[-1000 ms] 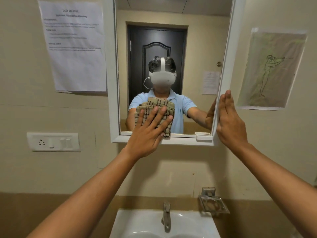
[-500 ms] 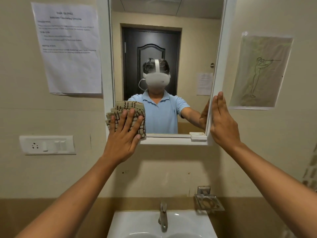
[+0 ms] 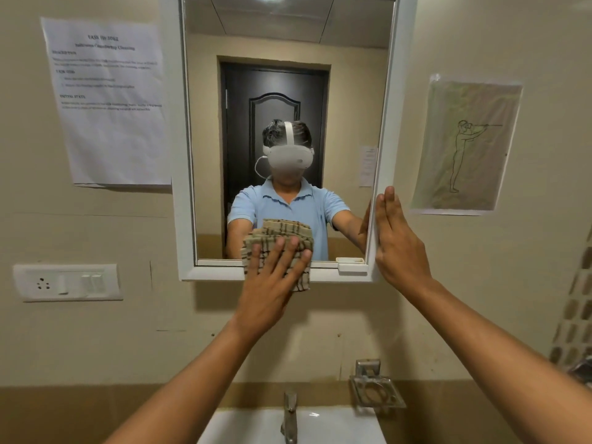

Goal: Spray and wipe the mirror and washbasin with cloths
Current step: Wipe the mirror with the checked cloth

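Since half a second ago the left hand (image 3: pixel 272 293) has slid its checked cloth (image 3: pixel 278 248) rightward from the mirror's lower left corner back toward the middle of the bottom edge. Fingers straight and spread, it presses the folded cloth flat against the mirror (image 3: pixel 282 91), the cloth lapping over the lower white frame (image 3: pixel 211 273). Its long side runs along that edge, so the left hand is the one placed to sweep on. To the right, the right hand (image 3: pixel 398 241) lies flat and open against the frame's outer right side, apparently steadying it, holding nothing. Most of the glass lies above and to both sides of the cloth. Below and nearer, the washbasin (image 3: pixel 256 426) with its tap (image 3: pixel 290 415) sits untouched, a metal soap holder (image 3: pixel 376 390) on the wall to its right.
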